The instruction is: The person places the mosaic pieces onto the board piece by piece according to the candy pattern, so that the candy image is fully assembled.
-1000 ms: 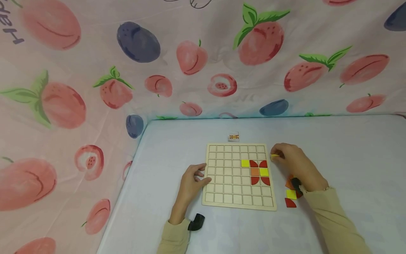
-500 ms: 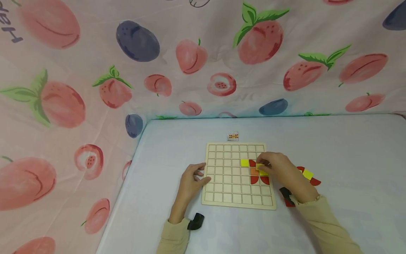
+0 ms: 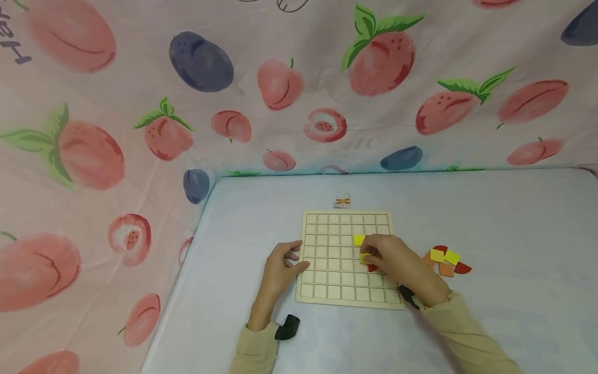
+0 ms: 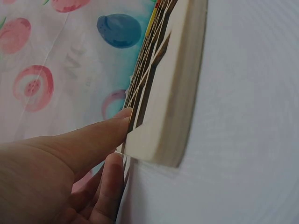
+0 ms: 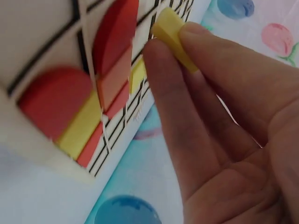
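My right hand (image 3: 390, 254) pinches a yellow square tile (image 5: 172, 35) between thumb and fingers, over the right half of a wooden grid board (image 3: 327, 306). In the right wrist view, red quarter-round tiles (image 5: 58, 100), an orange tile (image 5: 115, 81) and yellow tiles sit in the board's cells. One yellow tile (image 3: 358, 240) shows left of my fingers in the head view; the hand hides most of the others there. My left hand (image 3: 280, 270) rests at the board's left edge, thumb and fingertips touching it, fingers relaxed and spread.
Loose yellow (image 3: 451, 257), orange (image 3: 446, 269) and red tiles (image 3: 462, 268) lie in a heap right of the board. A small patterned card (image 3: 342, 201) lies behind it. A fruit-print cloth (image 3: 280, 130) hangs behind and to the left of the pale table (image 3: 243, 208).
My right hand has carried the yellow tile from beside the board's right edge leftward over the placed tiles. The loose heap has come into view. My left hand has stayed put.
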Tool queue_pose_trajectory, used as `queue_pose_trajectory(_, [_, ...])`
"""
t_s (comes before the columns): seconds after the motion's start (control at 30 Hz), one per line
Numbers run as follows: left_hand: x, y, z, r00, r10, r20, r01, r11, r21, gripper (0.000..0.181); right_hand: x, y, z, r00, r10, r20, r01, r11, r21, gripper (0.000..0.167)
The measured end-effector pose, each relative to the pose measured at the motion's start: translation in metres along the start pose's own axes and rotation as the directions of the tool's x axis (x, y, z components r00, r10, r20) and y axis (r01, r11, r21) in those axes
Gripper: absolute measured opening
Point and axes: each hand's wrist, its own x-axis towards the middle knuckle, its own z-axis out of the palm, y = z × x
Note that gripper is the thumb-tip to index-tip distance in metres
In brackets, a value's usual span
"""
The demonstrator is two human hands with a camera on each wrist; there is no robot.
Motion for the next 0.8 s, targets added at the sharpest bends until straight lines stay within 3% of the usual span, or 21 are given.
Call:
queue_pose_trajectory(0.23, [0.0,0.0,0.0,1.0,0.012,-0.006,-0.012,1.0,-0.004,0.052,0.0,-0.003,0.009,0.999,-0.052,0.012,0.052,0.999,-0.009,0.008])
queue_pose_trajectory(0.8, [0.0,-0.002,0.0,1.0,0.024,-0.003,-0.024,1.0,-0.013,0.052,-0.002,-0.001,0.018,0.999,-0.042,-0.024,0.038,0.988,-0.149,0.01])
